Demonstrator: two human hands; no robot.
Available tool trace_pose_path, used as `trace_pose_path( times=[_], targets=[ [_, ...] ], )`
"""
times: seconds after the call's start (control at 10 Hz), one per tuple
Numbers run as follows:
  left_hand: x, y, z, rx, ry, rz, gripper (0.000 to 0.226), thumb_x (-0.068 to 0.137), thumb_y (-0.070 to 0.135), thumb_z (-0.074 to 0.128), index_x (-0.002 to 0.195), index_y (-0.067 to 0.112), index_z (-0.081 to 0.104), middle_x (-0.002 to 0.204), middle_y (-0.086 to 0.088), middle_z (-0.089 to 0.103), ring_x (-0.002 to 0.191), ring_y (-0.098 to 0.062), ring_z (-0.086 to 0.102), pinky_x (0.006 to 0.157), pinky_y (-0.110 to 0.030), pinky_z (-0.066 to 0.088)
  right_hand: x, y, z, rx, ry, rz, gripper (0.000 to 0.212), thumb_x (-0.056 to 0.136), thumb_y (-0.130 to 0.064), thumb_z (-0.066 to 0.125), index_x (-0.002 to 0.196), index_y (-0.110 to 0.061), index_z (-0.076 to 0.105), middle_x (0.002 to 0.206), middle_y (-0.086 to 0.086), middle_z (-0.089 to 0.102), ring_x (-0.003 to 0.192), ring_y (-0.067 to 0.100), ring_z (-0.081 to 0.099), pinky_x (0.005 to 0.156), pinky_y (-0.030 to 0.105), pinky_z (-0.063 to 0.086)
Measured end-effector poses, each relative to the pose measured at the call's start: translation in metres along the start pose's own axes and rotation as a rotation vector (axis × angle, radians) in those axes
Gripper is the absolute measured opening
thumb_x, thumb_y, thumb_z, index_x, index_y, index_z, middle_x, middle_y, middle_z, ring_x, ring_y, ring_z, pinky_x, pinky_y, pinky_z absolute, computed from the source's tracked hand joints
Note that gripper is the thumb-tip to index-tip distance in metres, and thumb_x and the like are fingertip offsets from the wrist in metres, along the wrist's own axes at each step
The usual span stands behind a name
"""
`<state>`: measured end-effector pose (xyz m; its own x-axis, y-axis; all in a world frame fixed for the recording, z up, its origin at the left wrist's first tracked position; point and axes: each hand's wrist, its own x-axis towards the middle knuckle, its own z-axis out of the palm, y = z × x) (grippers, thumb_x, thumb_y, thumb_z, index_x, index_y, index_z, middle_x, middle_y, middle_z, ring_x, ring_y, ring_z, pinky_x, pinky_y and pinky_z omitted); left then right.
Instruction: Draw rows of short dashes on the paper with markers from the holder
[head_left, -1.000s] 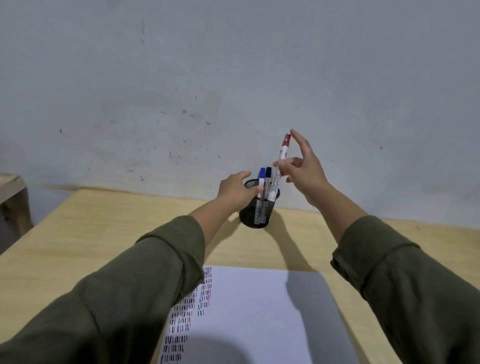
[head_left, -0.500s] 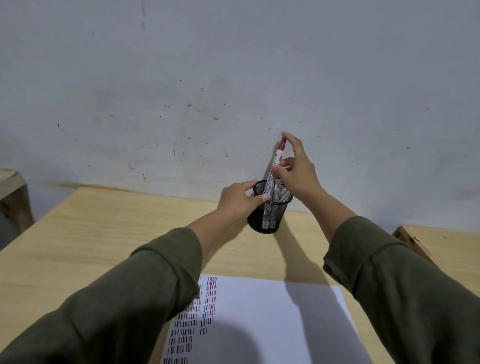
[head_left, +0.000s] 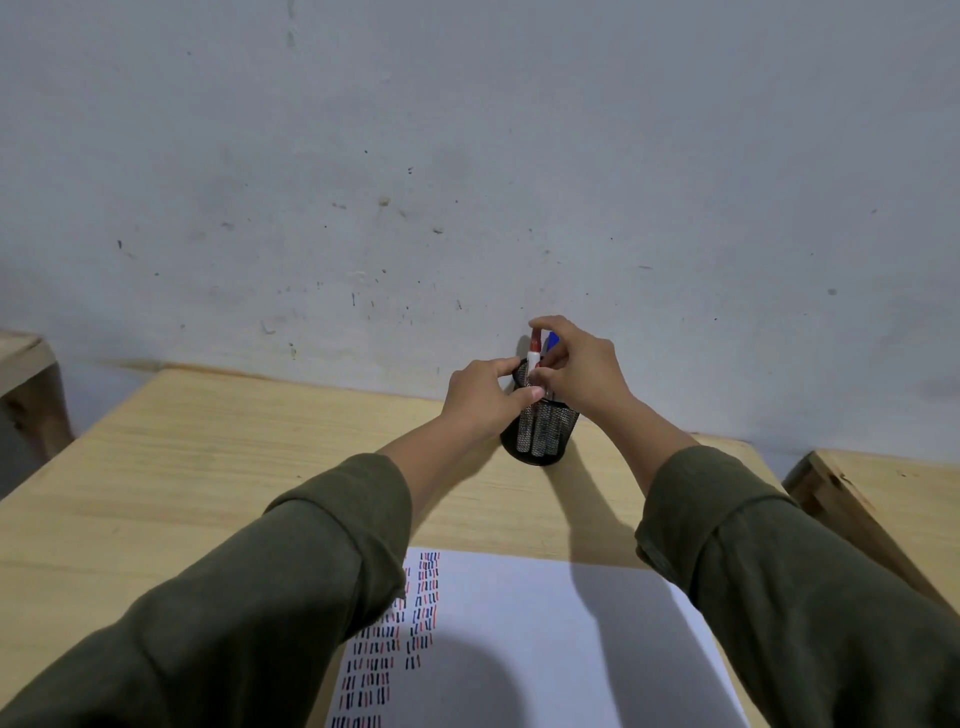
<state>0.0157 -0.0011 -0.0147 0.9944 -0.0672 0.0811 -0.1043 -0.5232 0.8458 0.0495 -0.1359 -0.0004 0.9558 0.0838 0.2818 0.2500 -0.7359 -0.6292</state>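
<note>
I am looking at what seems a plain study or home work corner: a pale wooden tabletop (head_left: 218, 467) is standing pushed against a bare grey wall (head_left: 467, 156) that is showing scuffs and small dark specks. More raw wooden furniture is sitting at both edges, a piece at the left (head_left: 26, 374) and another at the right (head_left: 883, 499). A black mesh holder (head_left: 543, 434) and a sheet of paper (head_left: 545, 649) are suggesting desk work

holder (head_left: 543, 434): 1 | paper (head_left: 545, 649): 1 | hands: 2 | tables: 1
</note>
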Motion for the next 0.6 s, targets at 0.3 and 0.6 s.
trace_pose_path(
  times=[0.3,0.6],
  targets=[
    [0.001,0.001,0.002,0.005,0.016,0.002,0.055,0.084,0.032,0.066,0.135,0.019,0.051,0.141,-0.002,0.053,0.136,-0.019,0.041,0.107,-0.026,0.032,0.006,0.006,0.003,-0.209,0.012,-0.009,0.044,0.081,-0.004,0.060,0.123,-0.016,0.056,0.095,0.014,0.071,0.080,0.022,0.058,0.052,0.008,0.031],
    [-0.004,0.011,0.000,0.041,0.092,0.009,0.056,0.088,0.036,0.059,0.140,0.020,0.045,0.143,-0.003,0.050,0.137,-0.022,0.038,0.110,-0.033,0.031,-0.011,-0.017,-0.019,-0.051,0.093,-0.013,0.054,0.085,-0.008,0.059,0.136,-0.020,0.048,0.084,0.007,0.069,0.083,0.012,0.053,0.079,0.016,0.036]
  ],
)
